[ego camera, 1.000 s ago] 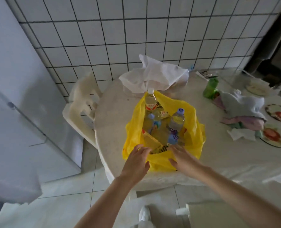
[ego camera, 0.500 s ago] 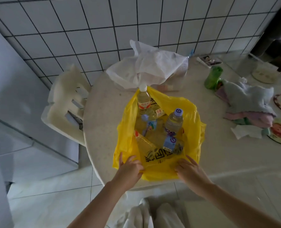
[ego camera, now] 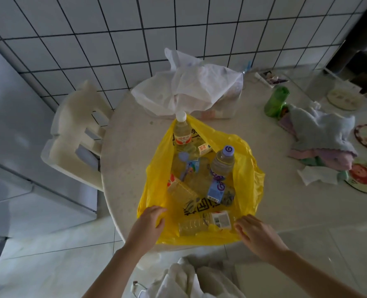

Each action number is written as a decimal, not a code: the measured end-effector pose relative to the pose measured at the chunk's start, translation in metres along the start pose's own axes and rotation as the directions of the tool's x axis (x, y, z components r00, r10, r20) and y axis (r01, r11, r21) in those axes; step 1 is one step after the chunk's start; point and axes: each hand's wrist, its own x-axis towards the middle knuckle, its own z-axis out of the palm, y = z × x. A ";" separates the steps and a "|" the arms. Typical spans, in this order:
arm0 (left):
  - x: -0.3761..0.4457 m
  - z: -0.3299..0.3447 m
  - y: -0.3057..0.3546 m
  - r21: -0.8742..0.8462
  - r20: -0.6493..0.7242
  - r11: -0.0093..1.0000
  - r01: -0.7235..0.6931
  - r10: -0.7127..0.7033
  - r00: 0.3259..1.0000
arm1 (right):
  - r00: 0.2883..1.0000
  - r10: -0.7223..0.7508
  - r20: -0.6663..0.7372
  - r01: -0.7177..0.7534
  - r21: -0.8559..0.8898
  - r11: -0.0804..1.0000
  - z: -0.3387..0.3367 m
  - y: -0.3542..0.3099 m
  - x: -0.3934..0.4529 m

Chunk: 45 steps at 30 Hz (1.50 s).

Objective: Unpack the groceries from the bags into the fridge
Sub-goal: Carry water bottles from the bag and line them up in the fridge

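Yellow bag (ego camera: 246, 177) at table (ego camera: 135, 136) near edge, bottles (ego camera: 222, 162) loose inside | left hand (ego camera: 149, 220) grips rim; right hand (ego camera: 255, 233) flat on rim, fingers straight | risk: bag slides off, upright bottles topple (slack plastic).

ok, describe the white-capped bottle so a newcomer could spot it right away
Find the round table, then the yellow bag open at its near edge. The white-capped bottle stands upright at the bag's far rim, with a red label; the others have purple caps or lie flat.
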 end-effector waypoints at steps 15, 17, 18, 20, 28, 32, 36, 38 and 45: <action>0.118 -0.029 0.039 0.338 -0.146 0.941 0.002 0.050 0.988 | 0.987 0.066 0.145 -0.035 -0.209 0.977 -0.058 0.082 0.158; 0.132 -0.028 0.037 0.324 -0.135 0.944 0.062 -0.018 0.991 | 0.964 0.043 0.261 0.029 -0.265 0.964 -0.057 0.100 0.172; 0.137 -0.028 0.036 0.301 -0.138 0.949 0.091 -0.051 0.989 | 0.956 0.033 0.292 0.055 -0.287 0.956 -0.057 0.106 0.177; 0.152 -0.028 0.036 0.241 -0.156 0.960 0.143 -0.107 0.982 | 0.946 0.030 0.322 0.071 -0.297 0.952 -0.057 0.121 0.189; 0.187 -0.030 0.013 0.095 0.004 0.947 0.306 -0.307 0.952 | 0.874 0.124 0.470 -0.040 -0.185 0.982 -0.038 0.152 0.218; 0.199 -0.036 0.015 0.028 -0.093 0.951 0.306 -0.303 0.949 | 0.885 0.078 0.460 -0.025 -0.121 0.992 -0.032 0.154 0.223; 0.213 -0.048 0.039 -0.177 -0.310 0.972 0.152 -0.202 0.929 | 0.947 -0.130 0.293 0.123 0.043 0.992 -0.029 0.138 0.214; 0.221 -0.051 0.049 -0.199 -0.349 0.979 0.040 -0.109 0.931 | 0.938 -0.235 0.255 0.222 0.077 0.972 -0.028 0.129 0.208; 0.241 -0.051 0.061 -0.405 -0.228 0.913 0.042 -0.146 0.963 | 0.922 -0.089 0.376 -0.020 0.276 0.961 -0.030 0.114 0.194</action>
